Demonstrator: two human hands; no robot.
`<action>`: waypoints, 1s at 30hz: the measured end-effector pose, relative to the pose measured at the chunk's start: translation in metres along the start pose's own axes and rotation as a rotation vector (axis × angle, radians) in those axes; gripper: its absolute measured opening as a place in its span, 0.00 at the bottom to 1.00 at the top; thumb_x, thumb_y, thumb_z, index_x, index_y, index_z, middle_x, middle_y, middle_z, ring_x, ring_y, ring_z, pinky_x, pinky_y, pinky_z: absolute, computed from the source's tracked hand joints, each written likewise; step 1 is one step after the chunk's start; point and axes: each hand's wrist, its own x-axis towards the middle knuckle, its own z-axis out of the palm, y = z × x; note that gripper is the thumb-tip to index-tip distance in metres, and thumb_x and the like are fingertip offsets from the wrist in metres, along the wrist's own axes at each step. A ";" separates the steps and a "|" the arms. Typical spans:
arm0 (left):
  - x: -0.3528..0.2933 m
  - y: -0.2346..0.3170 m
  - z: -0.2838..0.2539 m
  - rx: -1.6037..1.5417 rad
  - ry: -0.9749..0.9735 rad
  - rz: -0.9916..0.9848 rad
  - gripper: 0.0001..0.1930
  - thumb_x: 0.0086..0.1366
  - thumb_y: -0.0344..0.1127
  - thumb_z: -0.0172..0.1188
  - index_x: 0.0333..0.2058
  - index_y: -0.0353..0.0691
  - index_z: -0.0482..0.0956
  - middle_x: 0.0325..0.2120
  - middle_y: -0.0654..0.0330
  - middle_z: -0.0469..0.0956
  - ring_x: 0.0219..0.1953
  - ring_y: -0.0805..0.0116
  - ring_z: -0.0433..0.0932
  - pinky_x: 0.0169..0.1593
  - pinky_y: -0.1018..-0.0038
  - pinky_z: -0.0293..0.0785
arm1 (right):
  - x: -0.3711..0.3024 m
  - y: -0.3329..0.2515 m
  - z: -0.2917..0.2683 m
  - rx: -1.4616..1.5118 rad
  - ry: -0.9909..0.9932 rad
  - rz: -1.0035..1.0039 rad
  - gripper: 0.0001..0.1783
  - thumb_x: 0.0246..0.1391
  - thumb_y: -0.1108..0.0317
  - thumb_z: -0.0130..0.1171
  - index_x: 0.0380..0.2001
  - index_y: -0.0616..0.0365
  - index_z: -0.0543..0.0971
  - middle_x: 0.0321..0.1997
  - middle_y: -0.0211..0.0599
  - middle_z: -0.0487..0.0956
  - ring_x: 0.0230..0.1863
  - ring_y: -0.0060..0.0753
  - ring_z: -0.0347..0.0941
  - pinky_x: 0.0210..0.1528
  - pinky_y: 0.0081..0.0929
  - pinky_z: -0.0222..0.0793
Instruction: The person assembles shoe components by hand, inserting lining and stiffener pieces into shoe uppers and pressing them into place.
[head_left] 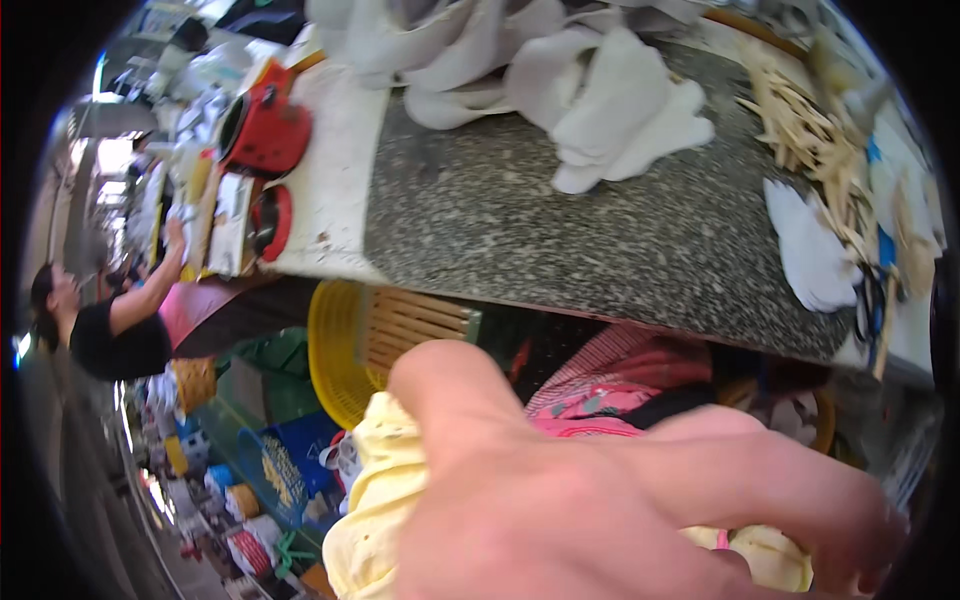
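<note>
My left hand (540, 510) is very close and blurred at the lower middle, bent inward beside a ruffled yellow sleeve (375, 490). Its fingertips are hidden, so its grip cannot be made out. On the right, more bare skin, seemingly my right hand (780, 465), overlaps it and bends downward at the far end. A bit of yellow cloth (770, 560) shows beneath. Motion and overlap hide those fingers too. No held object shows at either hand. Behind them is pink patterned clothing (600, 400) over my lap.
White shoe-shaped pieces (610, 110) lie piled on the speckled worktop (500, 220). Tan strips (800, 125), flat white pieces (810, 245) and scissors (872, 305) are at its right. A red device (270, 125) stands left. Below is a yellow basket (330, 360). A co-worker (120, 330) sits far left.
</note>
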 end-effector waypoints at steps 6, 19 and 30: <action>-0.008 0.001 -0.018 0.037 -0.002 0.183 0.14 0.59 0.44 0.47 0.44 0.58 0.71 0.46 0.81 0.63 0.53 0.84 0.53 0.55 0.62 0.42 | 0.043 0.017 0.029 -0.638 0.520 0.348 0.21 0.47 0.53 0.49 0.39 0.44 0.54 0.47 0.36 0.54 0.45 0.36 0.50 0.43 0.48 0.46; -0.020 0.031 -0.028 0.140 0.185 0.619 0.13 0.58 0.46 0.48 0.42 0.57 0.72 0.45 0.81 0.65 0.52 0.83 0.52 0.54 0.61 0.40 | 0.089 -0.031 0.060 -0.915 0.834 1.081 0.13 0.49 0.71 0.40 0.24 0.69 0.72 0.23 0.38 0.72 0.22 0.27 0.69 0.30 0.23 0.73; -0.022 0.014 -0.034 0.523 0.361 0.397 0.15 0.62 0.50 0.42 0.38 0.51 0.73 0.35 0.73 0.75 0.40 0.70 0.62 0.50 0.65 0.52 | -0.071 0.025 -0.020 -0.476 0.608 -0.481 0.28 0.51 0.46 0.40 0.51 0.49 0.68 0.57 0.42 0.62 0.62 0.47 0.47 0.61 0.60 0.25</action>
